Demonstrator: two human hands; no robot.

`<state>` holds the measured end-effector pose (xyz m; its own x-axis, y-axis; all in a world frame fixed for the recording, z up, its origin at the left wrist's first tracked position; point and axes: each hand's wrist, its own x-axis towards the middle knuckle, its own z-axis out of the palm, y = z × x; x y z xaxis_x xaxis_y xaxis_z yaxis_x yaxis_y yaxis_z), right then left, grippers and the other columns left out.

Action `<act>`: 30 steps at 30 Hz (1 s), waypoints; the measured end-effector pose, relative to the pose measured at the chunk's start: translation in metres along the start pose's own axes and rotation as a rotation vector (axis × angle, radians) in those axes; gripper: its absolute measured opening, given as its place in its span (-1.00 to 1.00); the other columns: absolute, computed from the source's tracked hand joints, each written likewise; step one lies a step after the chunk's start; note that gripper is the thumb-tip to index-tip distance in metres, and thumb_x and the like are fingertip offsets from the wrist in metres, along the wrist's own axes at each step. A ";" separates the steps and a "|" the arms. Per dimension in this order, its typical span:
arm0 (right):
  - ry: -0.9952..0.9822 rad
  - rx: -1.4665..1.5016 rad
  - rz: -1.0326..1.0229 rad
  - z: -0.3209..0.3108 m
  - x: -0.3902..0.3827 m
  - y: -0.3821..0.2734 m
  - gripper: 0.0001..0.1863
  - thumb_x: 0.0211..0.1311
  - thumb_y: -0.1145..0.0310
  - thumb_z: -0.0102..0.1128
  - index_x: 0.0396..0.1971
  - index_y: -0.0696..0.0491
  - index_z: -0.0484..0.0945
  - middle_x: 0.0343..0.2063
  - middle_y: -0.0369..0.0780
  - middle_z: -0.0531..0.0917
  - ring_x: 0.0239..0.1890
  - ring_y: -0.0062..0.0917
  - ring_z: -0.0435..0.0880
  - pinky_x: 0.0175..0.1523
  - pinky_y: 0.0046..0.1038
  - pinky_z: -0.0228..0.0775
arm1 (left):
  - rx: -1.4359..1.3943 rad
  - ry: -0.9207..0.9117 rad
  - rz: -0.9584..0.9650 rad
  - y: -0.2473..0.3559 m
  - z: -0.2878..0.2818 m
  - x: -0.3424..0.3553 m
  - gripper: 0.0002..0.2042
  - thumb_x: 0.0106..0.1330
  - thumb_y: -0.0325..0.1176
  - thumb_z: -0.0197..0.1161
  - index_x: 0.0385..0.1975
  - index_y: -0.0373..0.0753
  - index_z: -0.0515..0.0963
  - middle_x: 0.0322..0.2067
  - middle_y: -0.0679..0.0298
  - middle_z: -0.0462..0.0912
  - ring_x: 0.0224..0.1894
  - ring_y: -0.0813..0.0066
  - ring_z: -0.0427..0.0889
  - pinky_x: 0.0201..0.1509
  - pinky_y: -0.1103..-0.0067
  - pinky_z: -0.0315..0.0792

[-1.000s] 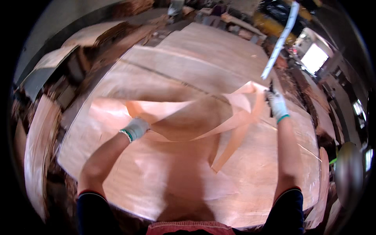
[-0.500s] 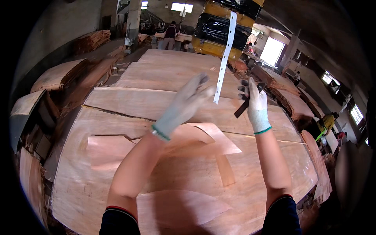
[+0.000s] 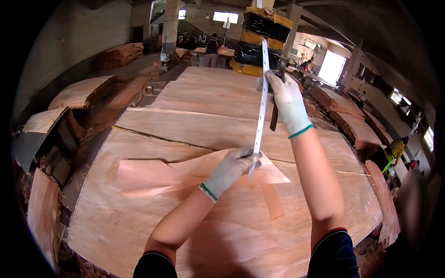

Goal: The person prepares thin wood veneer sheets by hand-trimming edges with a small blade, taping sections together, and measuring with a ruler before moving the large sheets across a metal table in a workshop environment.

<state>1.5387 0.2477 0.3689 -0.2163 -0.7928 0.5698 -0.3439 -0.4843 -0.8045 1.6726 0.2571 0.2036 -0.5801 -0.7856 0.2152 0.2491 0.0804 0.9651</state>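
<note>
My left hand [image 3: 236,164], in a grey-white glove, is closed on the lower end of a white perforated strip [image 3: 260,111] that hangs upright in front of me. My gloved right hand [image 3: 285,95] is higher, closed round a long dark flat tool [image 3: 273,119], its fingers against the strip. Below both lies a broad pale veneer sheet stack [image 3: 106,199] with a long dark split across it and loose thin veneer pieces [image 3: 143,176] on top.
Above the far end is a bundle wrapped in black and yellow [image 3: 259,28]. Veneer piles [image 3: 79,90] line both sides. A person [image 3: 211,53] stands at a back bench; another in yellow [image 3: 396,150] is at the right. Pillars [image 3: 171,28] rise behind.
Both hands have left the loose veneer, which now lies down. My left hand has taken hold of the strip; my right hand has risen with the tool to its upper part.
</note>
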 end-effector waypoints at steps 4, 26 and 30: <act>0.088 0.070 0.004 0.010 -0.051 0.028 -0.80 0.33 0.28 0.05 -0.43 0.09 0.46 -0.62 -0.34 0.52 -0.63 -0.70 0.40 -0.54 -0.60 0.20 | 0.244 -0.182 -0.115 -0.056 -0.051 -0.013 -0.59 0.34 -0.22 0.18 0.04 -0.41 0.45 -0.15 0.18 0.59 -0.11 0.42 0.55 0.07 0.57 0.38; 0.269 -0.090 -0.089 -0.037 -0.284 -0.022 -0.69 0.32 0.58 0.06 0.05 0.20 0.45 -0.29 -0.18 0.64 -0.48 -0.71 0.54 -0.40 -0.68 0.39 | -0.200 -0.300 0.052 0.046 0.093 -0.151 -0.74 0.37 -0.41 0.11 0.01 -0.31 0.39 -0.21 0.31 0.54 -0.17 0.58 0.54 -0.09 0.62 0.47; -0.053 0.089 0.180 -0.051 -0.336 -0.025 -0.52 0.28 0.64 -0.02 0.22 0.20 0.29 -0.13 -0.13 0.62 -0.48 -0.67 0.55 -0.46 -0.65 0.38 | 0.041 -0.093 0.137 0.022 0.106 -0.203 -0.85 0.31 -0.49 0.19 -0.17 -0.35 0.49 -0.34 0.33 0.55 -0.31 0.65 0.54 -0.21 0.68 0.45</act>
<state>1.5734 0.5446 0.2061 -0.2175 -0.8868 0.4078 -0.2217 -0.3620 -0.9054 1.7137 0.4839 0.1973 -0.6129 -0.7055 0.3559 0.2996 0.2093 0.9308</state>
